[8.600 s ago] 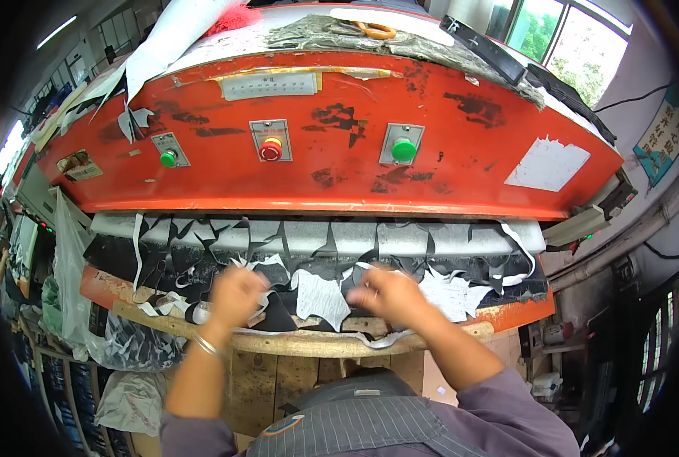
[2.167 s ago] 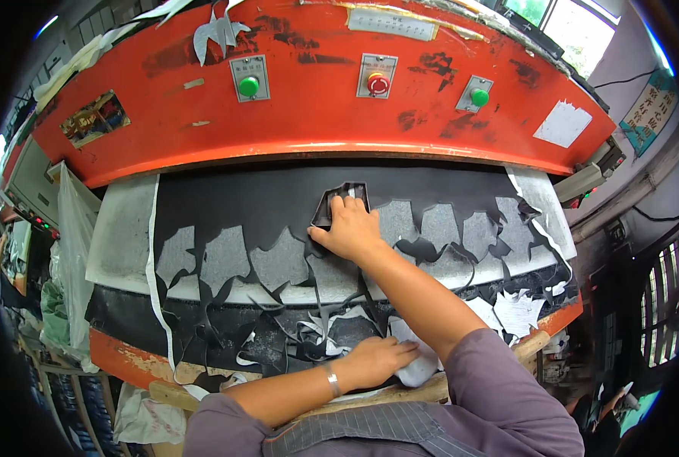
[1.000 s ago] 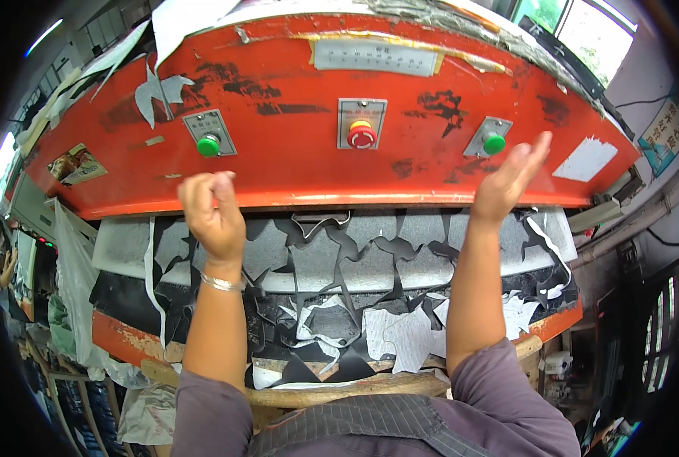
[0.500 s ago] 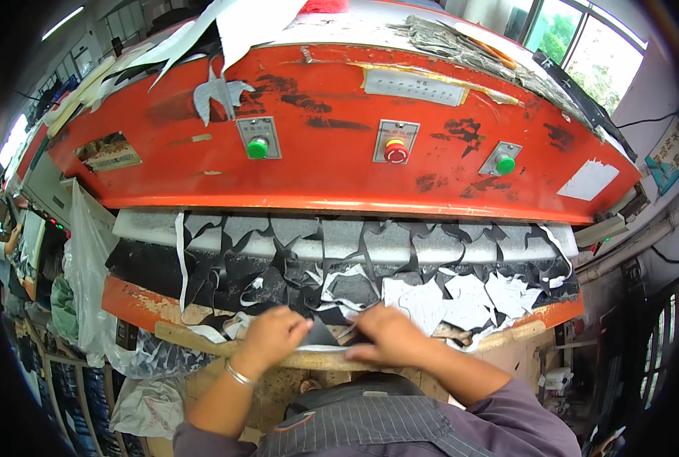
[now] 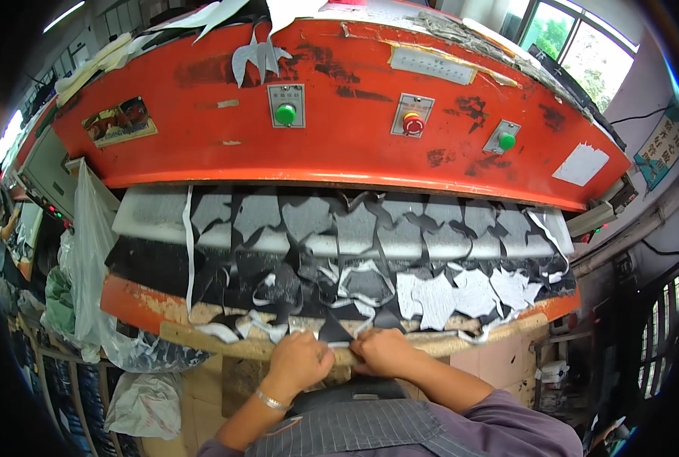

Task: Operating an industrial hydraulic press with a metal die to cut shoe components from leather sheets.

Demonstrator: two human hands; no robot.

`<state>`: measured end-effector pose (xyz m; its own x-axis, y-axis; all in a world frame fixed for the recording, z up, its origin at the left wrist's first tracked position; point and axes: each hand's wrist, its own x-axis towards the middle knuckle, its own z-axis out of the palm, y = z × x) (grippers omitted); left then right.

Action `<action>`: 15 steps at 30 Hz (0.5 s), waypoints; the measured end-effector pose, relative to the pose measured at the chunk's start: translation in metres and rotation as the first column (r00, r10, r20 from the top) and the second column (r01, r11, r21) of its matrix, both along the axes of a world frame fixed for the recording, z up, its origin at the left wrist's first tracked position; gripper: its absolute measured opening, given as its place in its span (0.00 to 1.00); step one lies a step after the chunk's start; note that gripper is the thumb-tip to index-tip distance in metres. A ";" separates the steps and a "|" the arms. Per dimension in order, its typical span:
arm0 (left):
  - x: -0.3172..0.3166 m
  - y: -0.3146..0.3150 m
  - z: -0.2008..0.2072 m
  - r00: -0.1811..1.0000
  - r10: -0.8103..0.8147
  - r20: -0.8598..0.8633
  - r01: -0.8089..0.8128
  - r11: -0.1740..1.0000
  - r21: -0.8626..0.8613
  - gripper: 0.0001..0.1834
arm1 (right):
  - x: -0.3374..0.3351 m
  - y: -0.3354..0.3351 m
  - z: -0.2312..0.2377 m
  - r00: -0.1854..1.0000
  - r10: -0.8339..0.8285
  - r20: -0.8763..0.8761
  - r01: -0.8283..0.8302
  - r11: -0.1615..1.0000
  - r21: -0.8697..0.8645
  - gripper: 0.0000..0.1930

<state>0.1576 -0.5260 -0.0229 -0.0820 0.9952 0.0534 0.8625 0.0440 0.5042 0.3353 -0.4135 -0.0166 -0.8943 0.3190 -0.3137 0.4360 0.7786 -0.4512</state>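
Note:
At the front edge of the press bed, my left hand (image 5: 303, 367) and my right hand (image 5: 385, 352) are close together, fingers curled in. Between them runs the near edge of a cut-out sheet (image 5: 336, 329), black on one face and white on the other. Both hands seem to pinch this edge; the fingertips are partly hidden. The sheet is a web of thin strips around holes, stretching back over the bed. White cut pieces (image 5: 427, 298) lie on the bed to the right of my hands.
Ahead stands a red press (image 5: 317, 156) with green buttons (image 5: 285, 115) and a red stop button (image 5: 412, 124). A pale cutting pad (image 5: 141, 213) lies below its head. A worn wooden strip (image 5: 195, 337) edges the bed. Clear plastic (image 5: 92, 259) hangs at left above a white sack (image 5: 145, 407).
My hands have drawn closer together and moved toward my body at the bed's front edge. The near part of the cut-out sheet has shifted between them, and the head view has moved a little.

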 end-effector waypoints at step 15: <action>-0.023 0.132 -0.046 0.759 0.068 0.648 -0.042 0.998 -0.056 0.50 | -0.062 0.124 -0.023 0.672 -0.671 -0.314 0.714 0.700 0.030 0.36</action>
<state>0.1348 -0.3941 -0.0689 -0.1385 0.9880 -0.0687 0.3248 0.1108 0.9393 0.2734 -0.2891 -0.0397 -0.4355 0.9001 -0.0074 0.7584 0.3625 -0.5417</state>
